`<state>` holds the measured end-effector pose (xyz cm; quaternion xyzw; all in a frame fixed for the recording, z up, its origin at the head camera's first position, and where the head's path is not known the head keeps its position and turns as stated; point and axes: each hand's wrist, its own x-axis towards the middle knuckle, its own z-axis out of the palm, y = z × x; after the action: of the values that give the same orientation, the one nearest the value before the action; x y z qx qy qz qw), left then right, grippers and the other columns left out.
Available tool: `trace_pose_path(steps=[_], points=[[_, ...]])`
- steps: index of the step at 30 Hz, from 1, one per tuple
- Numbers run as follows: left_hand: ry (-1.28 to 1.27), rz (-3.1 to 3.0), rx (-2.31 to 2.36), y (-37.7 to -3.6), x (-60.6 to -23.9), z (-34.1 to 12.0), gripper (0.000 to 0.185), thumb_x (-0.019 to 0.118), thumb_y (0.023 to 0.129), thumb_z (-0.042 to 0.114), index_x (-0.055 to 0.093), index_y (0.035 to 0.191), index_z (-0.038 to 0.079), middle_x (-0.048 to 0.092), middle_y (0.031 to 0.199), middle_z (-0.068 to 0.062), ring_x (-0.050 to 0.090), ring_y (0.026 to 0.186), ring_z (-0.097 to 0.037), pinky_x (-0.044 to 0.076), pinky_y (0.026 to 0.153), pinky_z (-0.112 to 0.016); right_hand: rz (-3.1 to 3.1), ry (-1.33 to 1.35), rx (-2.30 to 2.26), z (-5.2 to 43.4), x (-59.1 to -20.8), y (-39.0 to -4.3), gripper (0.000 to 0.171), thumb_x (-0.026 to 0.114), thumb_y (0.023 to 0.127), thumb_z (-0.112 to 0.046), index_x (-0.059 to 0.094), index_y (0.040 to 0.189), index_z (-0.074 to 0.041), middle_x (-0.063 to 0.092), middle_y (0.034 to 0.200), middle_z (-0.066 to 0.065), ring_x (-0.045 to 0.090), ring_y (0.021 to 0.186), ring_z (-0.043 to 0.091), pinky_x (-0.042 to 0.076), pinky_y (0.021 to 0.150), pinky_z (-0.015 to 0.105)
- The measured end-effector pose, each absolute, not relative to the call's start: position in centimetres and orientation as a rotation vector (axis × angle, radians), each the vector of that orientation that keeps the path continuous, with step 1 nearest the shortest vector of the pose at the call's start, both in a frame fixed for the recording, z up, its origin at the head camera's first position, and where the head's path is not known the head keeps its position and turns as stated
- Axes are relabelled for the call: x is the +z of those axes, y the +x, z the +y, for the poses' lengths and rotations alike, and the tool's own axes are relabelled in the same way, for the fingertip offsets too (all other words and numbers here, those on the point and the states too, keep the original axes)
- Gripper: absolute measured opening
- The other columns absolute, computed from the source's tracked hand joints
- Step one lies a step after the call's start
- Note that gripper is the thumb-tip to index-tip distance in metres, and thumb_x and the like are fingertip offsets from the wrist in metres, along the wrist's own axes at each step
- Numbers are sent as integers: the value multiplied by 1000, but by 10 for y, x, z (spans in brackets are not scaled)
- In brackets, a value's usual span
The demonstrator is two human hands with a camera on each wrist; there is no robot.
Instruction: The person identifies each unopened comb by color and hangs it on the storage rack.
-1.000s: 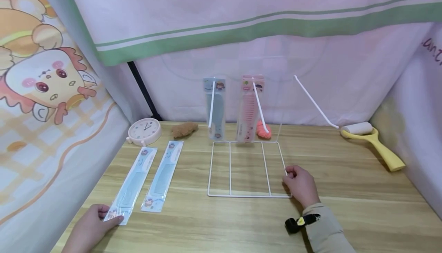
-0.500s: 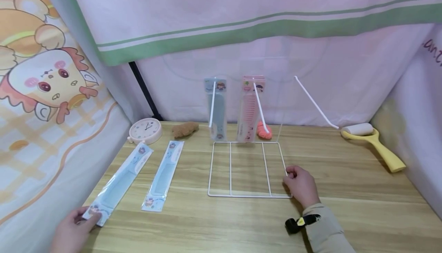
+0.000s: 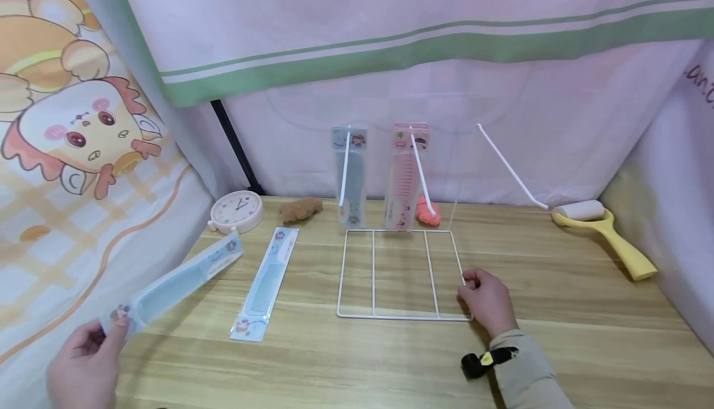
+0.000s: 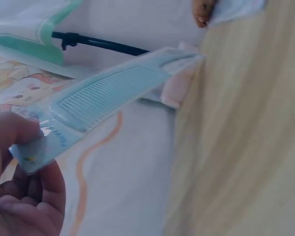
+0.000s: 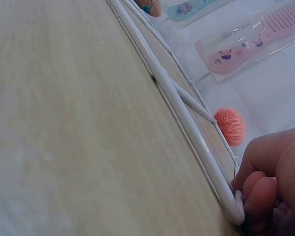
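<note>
My left hand [image 3: 86, 362] pinches one end of a blue comb in a clear packet [image 3: 173, 285], thumb on top; the packet is tilted, its near end raised off the table. In the left wrist view the comb's teeth [image 4: 96, 96] show through the wrap. A second packaged blue comb [image 3: 264, 285] lies flat on the table to the right. My right hand [image 3: 488, 297] grips the right side of the white wire rack's base [image 3: 404, 318]. From the rack's prongs hang a packaged blue comb [image 3: 350, 180] and a packaged pink comb [image 3: 403, 186]. The right prong [image 3: 510, 164] is bare.
A pink clock [image 3: 237, 211] and a brown plush-like piece [image 3: 301, 209] stand at the back left. Behind the rack sits a coral yarn ball [image 3: 427, 212]. A yellow-handled lint roller [image 3: 613, 235] lies at the right. Cloth curtains [image 3: 390, 12] enclose the wooden table.
My left hand has moved left and lifted the near end of the blue comb packet, which has swung to a flatter slant. The right hand stays on the rack.
</note>
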<state>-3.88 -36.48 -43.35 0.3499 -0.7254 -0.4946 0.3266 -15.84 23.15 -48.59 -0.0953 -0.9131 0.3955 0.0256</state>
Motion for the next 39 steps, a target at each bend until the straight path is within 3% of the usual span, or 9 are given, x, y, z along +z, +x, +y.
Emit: trace_pose_path(steps=[4,9,13,16,20,25,30,33,39], points=[[712,-1568,-1520,-42,-416,-359,20,80,85,5,76,103,10,73,84,15,67,79,1,51,68,-5,-2823,-298,1220,232,-487,-159,34,63,84,-10,67,116,1,62,91,7,56,82,22,45,69,31],[447,-1182,-1744,-46,-391,-353,33,80,77,-10,69,107,-11,76,100,-8,71,100,-15,54,85,-19,-2832,-303,1204,232,-488,-159,34,64,85,-11,66,117,1,62,93,7,57,84,23,45,71,32],[286,-1015,-1806,-50,-374,-346,37,77,75,-18,62,109,-16,69,106,-19,67,111,-27,54,93,-26,-2835,-306,1194,233,-487,-159,34,64,86,-11,66,117,1,62,93,7,56,84,23,45,71,32],[225,-997,-1820,-52,-362,-340,38,77,75,-18,60,109,-12,63,108,-21,63,115,-29,52,96,-26,-2836,-315,1203,232,-486,-159,34,64,86,-12,66,118,1,62,94,8,56,85,23,44,71,32],[168,-1043,-1824,-53,-348,-332,37,77,75,-17,59,107,-12,66,103,-20,63,113,-29,53,95,-25,-2837,-314,1212,232,-485,-158,33,64,87,-12,66,118,1,62,94,8,56,85,23,44,71,32],[65,-1104,-1815,-56,-336,-318,30,72,77,-22,58,103,-20,71,96,-24,69,100,-29,56,90,-28,-2835,-311,1221,232,-484,-157,33,64,86,-12,66,117,1,62,94,8,56,84,23,44,70,32],[4,-1123,-1868,-63,-323,-302,28,69,77,-26,57,102,-24,71,93,-26,71,88,-27,60,78,-25,-2833,-309,1219,232,-486,-158,33,63,86,-12,66,117,0,62,93,8,56,85,24,44,71,32],[-48,-1109,-1960,-67,-317,-292,25,63,78,-31,56,102,-26,71,92,-28,72,88,-30,60,78,-30,-2835,-301,1222,232,-486,-158,33,63,86,-12,66,117,1,62,94,8,56,85,24,44,71,32],[-55,-1222,-2035,-71,-308,-275,24,64,81,-26,58,104,-26,72,91,-25,72,82,-26,60,75,-28,-2839,-292,1231,232,-484,-159,33,64,87,-12,65,117,2,62,93,8,56,84,23,44,69,32]])
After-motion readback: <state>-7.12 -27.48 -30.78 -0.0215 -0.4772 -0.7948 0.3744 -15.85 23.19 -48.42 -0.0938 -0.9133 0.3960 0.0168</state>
